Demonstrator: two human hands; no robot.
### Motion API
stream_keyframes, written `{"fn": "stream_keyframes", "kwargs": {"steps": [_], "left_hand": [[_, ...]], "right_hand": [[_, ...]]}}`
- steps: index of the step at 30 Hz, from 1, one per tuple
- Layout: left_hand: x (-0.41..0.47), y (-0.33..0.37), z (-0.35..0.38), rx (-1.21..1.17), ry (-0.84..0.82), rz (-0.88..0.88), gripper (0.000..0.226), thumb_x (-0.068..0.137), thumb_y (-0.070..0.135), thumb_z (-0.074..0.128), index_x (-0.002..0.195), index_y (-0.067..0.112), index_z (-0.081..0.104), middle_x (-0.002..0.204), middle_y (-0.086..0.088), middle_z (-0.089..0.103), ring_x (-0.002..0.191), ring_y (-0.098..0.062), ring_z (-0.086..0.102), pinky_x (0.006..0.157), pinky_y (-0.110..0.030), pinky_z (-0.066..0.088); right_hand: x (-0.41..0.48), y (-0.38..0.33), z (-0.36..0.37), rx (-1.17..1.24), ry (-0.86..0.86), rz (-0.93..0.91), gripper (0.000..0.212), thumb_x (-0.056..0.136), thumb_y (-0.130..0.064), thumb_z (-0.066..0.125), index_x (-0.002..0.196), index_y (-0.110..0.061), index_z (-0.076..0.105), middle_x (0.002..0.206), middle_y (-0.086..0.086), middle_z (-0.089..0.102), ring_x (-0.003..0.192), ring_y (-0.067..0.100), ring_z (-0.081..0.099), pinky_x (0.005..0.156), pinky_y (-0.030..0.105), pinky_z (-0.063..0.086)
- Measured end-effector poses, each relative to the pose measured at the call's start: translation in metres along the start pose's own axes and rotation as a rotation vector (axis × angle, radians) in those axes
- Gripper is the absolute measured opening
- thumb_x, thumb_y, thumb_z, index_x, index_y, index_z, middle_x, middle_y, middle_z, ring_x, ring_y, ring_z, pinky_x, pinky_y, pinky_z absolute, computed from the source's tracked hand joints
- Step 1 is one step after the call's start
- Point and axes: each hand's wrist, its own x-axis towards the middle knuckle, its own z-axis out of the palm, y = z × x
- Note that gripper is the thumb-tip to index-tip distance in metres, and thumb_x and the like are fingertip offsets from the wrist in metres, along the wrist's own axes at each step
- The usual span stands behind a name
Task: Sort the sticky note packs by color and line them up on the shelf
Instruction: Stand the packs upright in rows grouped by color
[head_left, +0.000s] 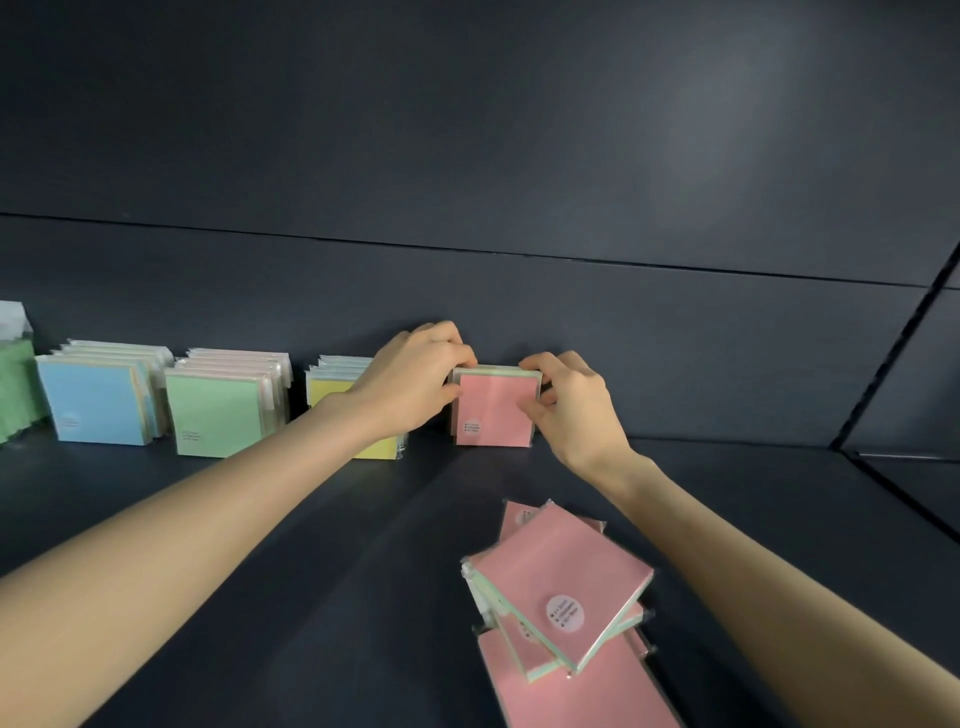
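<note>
Pink pile (561, 597); upright pack (493, 410) between hands.

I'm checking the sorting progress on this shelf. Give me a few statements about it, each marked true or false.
1. Both hands hold the upright pink pack at the back of the shelf. True.
2. The blue row stands right of the yellow row. False: it stands left of the green row, which is left of the yellow.
3. Loose pink packs lie in a pile near the front. True.
4. The left hand is lifting a green pack. False: it grips the pink pack with the right hand.
</note>
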Motion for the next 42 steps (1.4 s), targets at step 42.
{"fn": "stream_keyframes", "kwargs": {"steps": [42], "left_hand": [[-0.089,0.060,-0.020,-0.472,0.012,-0.137,0.023,0.090,0.031,0.060,0.104,0.015,0.069,0.102,0.007,0.061,0.095,-0.009,0.060,0.075,-0.009,0.040]], "right_hand": [[-0.085,-0.031,-0.085,0.276,-0.380,0.166,0.026,0.079,-0.039,0.072,0.099,-0.026,0.062,0.099,-0.001,0.068,0.086,0.015,0.067,0.085,0.033,0.055]]}}
